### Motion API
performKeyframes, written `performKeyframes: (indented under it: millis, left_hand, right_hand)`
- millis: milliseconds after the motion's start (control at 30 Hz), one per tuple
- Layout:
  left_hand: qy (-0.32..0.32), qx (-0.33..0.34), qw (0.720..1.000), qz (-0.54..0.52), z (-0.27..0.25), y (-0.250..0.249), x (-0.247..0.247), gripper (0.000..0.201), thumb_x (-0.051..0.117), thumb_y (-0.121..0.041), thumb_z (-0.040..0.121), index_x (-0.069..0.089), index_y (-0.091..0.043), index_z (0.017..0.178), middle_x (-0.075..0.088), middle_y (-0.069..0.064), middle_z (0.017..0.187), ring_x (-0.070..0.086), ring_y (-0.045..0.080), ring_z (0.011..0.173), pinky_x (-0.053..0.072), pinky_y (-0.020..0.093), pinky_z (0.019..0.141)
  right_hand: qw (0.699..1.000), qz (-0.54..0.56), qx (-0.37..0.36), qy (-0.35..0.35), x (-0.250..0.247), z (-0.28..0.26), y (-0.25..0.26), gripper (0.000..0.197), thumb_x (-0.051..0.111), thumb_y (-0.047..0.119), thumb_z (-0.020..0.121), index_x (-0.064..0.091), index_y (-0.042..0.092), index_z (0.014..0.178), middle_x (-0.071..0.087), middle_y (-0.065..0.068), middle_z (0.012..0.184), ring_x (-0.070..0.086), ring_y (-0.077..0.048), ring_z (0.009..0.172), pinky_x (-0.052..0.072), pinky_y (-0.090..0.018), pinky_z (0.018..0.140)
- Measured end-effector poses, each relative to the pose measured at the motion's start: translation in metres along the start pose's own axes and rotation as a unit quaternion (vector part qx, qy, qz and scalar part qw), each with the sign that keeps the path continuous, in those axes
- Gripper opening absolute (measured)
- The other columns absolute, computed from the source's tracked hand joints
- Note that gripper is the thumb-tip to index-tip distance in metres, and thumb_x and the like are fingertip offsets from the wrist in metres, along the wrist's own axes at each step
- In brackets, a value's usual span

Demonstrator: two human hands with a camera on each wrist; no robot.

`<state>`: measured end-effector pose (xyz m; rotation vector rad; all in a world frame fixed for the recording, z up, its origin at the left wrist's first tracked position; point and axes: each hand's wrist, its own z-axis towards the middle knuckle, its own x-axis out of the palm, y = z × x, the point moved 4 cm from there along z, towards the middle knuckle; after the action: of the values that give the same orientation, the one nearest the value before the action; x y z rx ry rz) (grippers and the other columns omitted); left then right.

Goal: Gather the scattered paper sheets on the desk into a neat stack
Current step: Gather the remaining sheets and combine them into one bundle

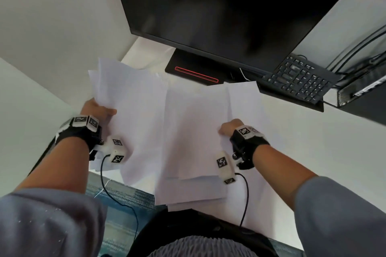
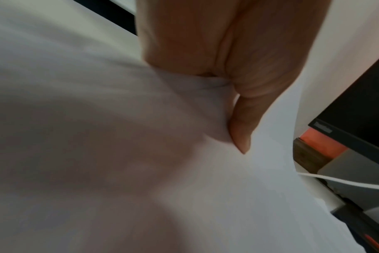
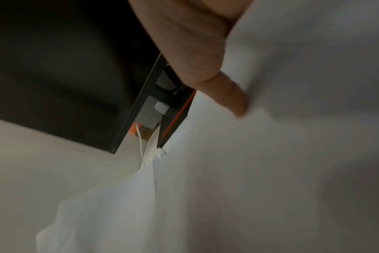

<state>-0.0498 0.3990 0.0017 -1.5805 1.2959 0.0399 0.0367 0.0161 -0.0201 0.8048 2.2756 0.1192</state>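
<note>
Several white paper sheets (image 1: 177, 127) are held up off the white desk (image 1: 313, 148) in two loose, uneven bunches that overlap in the middle. My left hand (image 1: 98, 110) grips the left bunch (image 2: 141, 154) at its left edge, thumb on top. My right hand (image 1: 229, 127) pinches the right bunch (image 3: 270, 154) at its right side, thumb pressed on the top sheet. The sheets' edges are not lined up. The lower corners hang past the desk's front edge. My other fingers are hidden behind the paper.
A black monitor (image 1: 229, 6) on a stand with a red stripe (image 1: 196, 74) rises just behind the sheets. A black keyboard (image 1: 300, 79) and cables (image 1: 359, 48) lie at the back right. A white wall (image 1: 52, 27) closes the left side.
</note>
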Motion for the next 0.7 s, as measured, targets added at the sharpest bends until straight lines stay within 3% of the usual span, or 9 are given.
performKeyframes:
  millis: [100, 233, 333, 433, 500, 600, 700]
  left_hand:
    - [-0.008, 0.003, 1.0, 0.014, -0.002, 0.006, 0.008, 0.045, 0.07, -0.001, 0.079, 0.057, 0.004, 0.122, 0.062, 0.021, 0.122, 0.06, 0.037, 0.11, 0.045, 0.035, 0.088]
    - [-0.003, -0.006, 1.0, 0.001, -0.005, 0.019, 0.02, 0.043, 0.07, -0.002, 0.077, 0.059, 0.001, 0.119, 0.064, 0.02, 0.116, 0.061, 0.038, 0.105, 0.048, 0.04, 0.087]
    - [0.0, -0.017, 1.0, -0.019, -0.006, 0.026, 0.028, 0.046, 0.071, -0.004, 0.078, 0.057, 0.001, 0.121, 0.064, 0.016, 0.116, 0.06, 0.037, 0.107, 0.048, 0.039, 0.089]
    - [0.022, -0.019, 0.998, -0.056, -0.01, 0.027, 0.042, 0.05, 0.073, -0.004, 0.076, 0.057, 0.0, 0.124, 0.063, 0.016, 0.12, 0.06, 0.036, 0.108, 0.047, 0.043, 0.095]
    - [0.042, -0.016, 0.997, -0.069, -0.015, 0.026, 0.055, 0.049, 0.073, -0.003, 0.076, 0.058, -0.001, 0.123, 0.064, 0.013, 0.115, 0.061, 0.034, 0.106, 0.046, 0.04, 0.091]
    - [0.073, -0.012, 0.995, -0.071, -0.025, 0.021, 0.078, 0.046, 0.072, -0.001, 0.077, 0.06, 0.0, 0.121, 0.064, 0.018, 0.118, 0.061, 0.035, 0.107, 0.046, 0.037, 0.087]
    - [0.09, 0.001, 0.995, -0.041, -0.033, 0.014, 0.097, 0.048, 0.072, -0.002, 0.077, 0.059, 0.001, 0.123, 0.062, 0.019, 0.123, 0.059, 0.035, 0.111, 0.043, 0.034, 0.087]
  right_hand:
    - [1.0, 0.008, 0.007, 0.007, 0.003, -0.007, 0.005, 0.052, 0.064, 0.023, 0.081, 0.051, 0.0, 0.125, 0.061, -0.016, 0.114, 0.061, -0.032, 0.094, 0.049, -0.031, 0.078]
    - [0.999, 0.036, 0.012, 0.036, -0.006, -0.008, 0.003, 0.056, 0.071, 0.022, 0.08, 0.049, 0.003, 0.127, 0.055, -0.015, 0.103, 0.057, -0.033, 0.091, 0.048, -0.034, 0.08]
    - [0.999, 0.034, -0.014, 0.023, -0.003, -0.002, -0.001, 0.053, 0.069, 0.015, 0.081, 0.048, -0.001, 0.127, 0.058, -0.016, 0.123, 0.057, -0.033, 0.111, 0.045, -0.031, 0.084]
    - [0.995, 0.016, -0.085, -0.059, -0.015, -0.001, 0.003, 0.029, 0.056, 0.007, 0.087, 0.059, 0.001, 0.115, 0.063, -0.016, 0.119, 0.06, -0.033, 0.107, 0.045, -0.028, 0.079]
    - [0.978, -0.057, -0.148, -0.138, -0.038, -0.009, 0.011, 0.03, 0.046, 0.004, 0.088, 0.061, 0.006, 0.113, 0.064, -0.017, 0.115, 0.06, -0.035, 0.105, 0.043, -0.029, 0.077]
    - [0.924, -0.192, -0.207, -0.257, -0.081, -0.03, 0.032, 0.03, 0.041, 0.005, 0.089, 0.058, 0.01, 0.113, 0.062, -0.019, 0.112, 0.06, -0.039, 0.103, 0.045, -0.036, 0.08]
    - [0.882, -0.219, -0.248, -0.337, -0.123, -0.052, 0.055, 0.028, 0.042, 0.004, 0.088, 0.057, 0.011, 0.111, 0.063, -0.02, 0.108, 0.061, -0.04, 0.1, 0.046, -0.039, 0.077]
